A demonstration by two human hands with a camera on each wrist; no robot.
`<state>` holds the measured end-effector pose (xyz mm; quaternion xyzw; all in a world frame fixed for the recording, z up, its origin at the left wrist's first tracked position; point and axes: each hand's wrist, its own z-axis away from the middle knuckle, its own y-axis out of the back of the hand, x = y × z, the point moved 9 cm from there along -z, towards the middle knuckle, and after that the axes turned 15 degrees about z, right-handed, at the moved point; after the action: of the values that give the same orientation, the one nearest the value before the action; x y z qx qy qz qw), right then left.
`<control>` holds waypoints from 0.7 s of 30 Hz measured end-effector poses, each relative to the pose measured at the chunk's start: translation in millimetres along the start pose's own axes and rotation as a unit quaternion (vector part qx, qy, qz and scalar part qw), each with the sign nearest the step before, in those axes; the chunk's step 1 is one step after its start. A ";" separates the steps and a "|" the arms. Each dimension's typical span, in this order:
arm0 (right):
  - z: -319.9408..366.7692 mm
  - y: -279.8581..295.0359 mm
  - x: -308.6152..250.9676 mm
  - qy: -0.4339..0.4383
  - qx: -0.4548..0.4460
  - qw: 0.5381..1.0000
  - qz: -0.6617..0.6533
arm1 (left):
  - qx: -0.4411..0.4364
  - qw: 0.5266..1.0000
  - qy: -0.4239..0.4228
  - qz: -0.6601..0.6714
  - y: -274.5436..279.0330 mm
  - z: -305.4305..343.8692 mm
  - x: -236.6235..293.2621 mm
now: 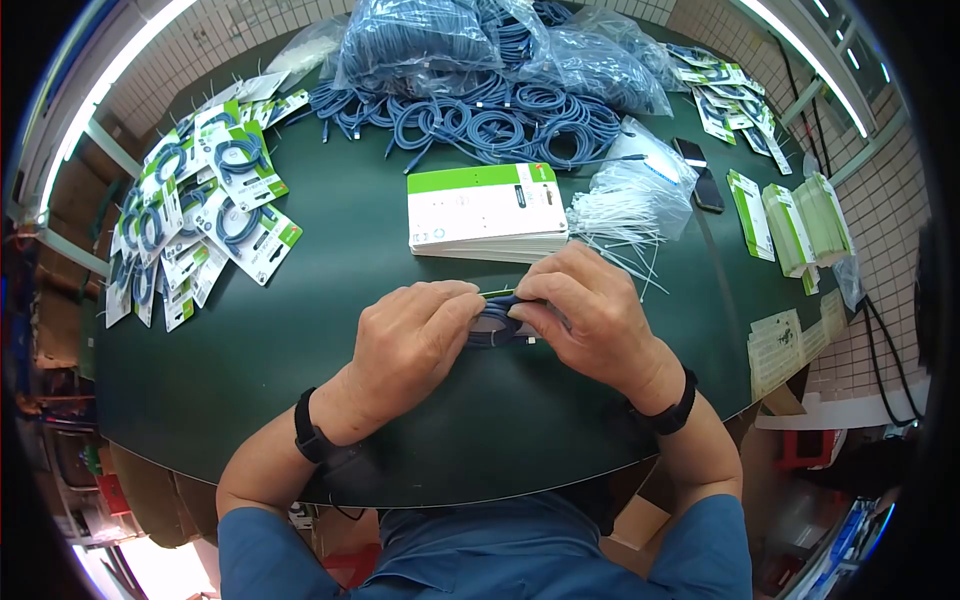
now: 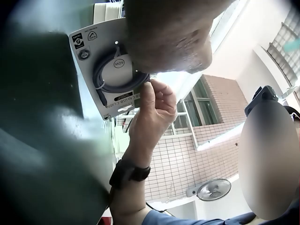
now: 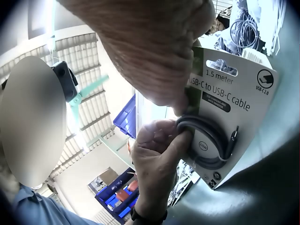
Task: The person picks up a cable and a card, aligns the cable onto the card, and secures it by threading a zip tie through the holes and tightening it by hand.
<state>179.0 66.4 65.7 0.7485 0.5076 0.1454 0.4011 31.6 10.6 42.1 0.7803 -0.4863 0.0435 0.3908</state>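
Dark green table (image 1: 270, 375), tiled wall behind. One printed card (image 3: 246, 119) with coiled cable (image 3: 217, 136) on its face, raised just above the table, near its front edge. Left hand (image 1: 415, 330): thumb and fingers pinching coil and card. Right hand (image 1: 592, 312): pinching the same at the opposite end; fingertips partly hidden, exact contact uncertain. Just beyond: card stack (image 1: 485, 210), white ties (image 1: 612, 218) beside it. Far side: loose blue cable coils (image 1: 500, 130). Left: heap of carded cables (image 1: 240, 160).
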 end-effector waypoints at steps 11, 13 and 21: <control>21.3 -4.0 12.3 -0.003 0.041 0.998 -0.050 | -0.039 0.997 -0.058 -0.022 -17.3 -0.1 6.4; 22.4 -4.0 13.7 -0.006 0.039 0.998 -0.052 | -0.049 0.997 -0.050 -0.029 -19.4 -1.6 7.4; 23.7 -3.7 12.9 0.002 0.039 0.998 -0.047 | -0.055 0.997 -0.047 -0.027 -21.1 -0.1 6.7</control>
<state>197.1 67.6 45.4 0.7385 0.5485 0.1076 0.3770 51.8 10.5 33.2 0.7717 -0.4847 -0.0308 0.4106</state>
